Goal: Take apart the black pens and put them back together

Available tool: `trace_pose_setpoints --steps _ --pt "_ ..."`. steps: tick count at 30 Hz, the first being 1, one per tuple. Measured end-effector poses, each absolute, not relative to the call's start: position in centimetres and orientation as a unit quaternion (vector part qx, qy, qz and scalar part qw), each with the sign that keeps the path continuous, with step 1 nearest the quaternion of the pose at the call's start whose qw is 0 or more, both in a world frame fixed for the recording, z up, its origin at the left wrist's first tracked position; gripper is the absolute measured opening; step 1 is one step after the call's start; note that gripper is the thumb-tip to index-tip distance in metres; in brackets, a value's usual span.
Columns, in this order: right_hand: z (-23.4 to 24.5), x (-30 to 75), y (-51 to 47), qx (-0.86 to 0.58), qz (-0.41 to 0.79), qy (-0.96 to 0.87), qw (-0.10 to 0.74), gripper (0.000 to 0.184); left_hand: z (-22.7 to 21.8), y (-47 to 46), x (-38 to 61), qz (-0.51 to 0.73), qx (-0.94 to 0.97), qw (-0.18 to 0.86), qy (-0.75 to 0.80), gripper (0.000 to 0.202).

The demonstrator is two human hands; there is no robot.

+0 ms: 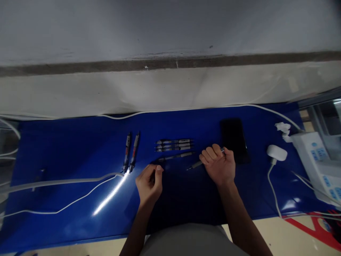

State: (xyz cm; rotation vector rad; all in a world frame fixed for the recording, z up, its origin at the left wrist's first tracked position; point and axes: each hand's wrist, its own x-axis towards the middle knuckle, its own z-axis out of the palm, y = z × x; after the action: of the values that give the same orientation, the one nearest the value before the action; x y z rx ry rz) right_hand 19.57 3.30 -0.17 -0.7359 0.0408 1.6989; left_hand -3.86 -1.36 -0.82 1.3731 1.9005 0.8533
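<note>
My right hand (218, 165) is closed around a pen (195, 165), whose tip end points left out of the fist and whose other end shows near the thumb. My left hand (150, 181) hovers over the blue tabletop with curled fingers and the thumb against them; nothing shows in it. Just beyond it a loose pen (176, 156) lies slightly slanted. Above that pen, three grey and black pens (174, 145) lie side by side, pointing left and right. Farther left, two more pens (127, 153) with reddish marks lie lengthwise, a small gap between them.
A black flat device (234, 140) lies beyond my right hand. On the right are a white charger (277, 153), a white power strip (317, 163) and crumpled white paper (283, 128). White cables (66, 180) cross the blue table (66, 149) at left. A wall stands behind.
</note>
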Motion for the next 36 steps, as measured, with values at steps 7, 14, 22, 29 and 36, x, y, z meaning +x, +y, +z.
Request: trace_pose_setpoints --steps 7,14,22,29,36 --pt "-0.1 19.5 3.3 -0.298 0.728 0.035 0.616 0.042 -1.1 -1.6 -4.1 0.336 0.542 0.326 0.698 0.034" --pt "-0.2 19.3 3.3 -0.264 0.734 0.011 0.626 0.044 -1.3 -1.5 -3.9 0.372 0.534 0.338 0.680 0.036" --pt "-0.6 19.8 3.2 -0.202 0.750 0.006 0.629 0.046 -1.7 -1.3 -3.9 0.404 0.532 0.348 0.658 0.038" --pt "-1.0 19.4 2.5 -0.215 0.716 -0.031 0.663 0.040 -2.1 -1.6 -4.0 0.420 0.525 0.365 0.644 0.039" --pt "-1.2 18.4 1.8 -0.207 0.752 -0.062 0.623 0.043 -1.8 -2.3 -3.2 0.422 0.589 0.296 0.622 0.040"
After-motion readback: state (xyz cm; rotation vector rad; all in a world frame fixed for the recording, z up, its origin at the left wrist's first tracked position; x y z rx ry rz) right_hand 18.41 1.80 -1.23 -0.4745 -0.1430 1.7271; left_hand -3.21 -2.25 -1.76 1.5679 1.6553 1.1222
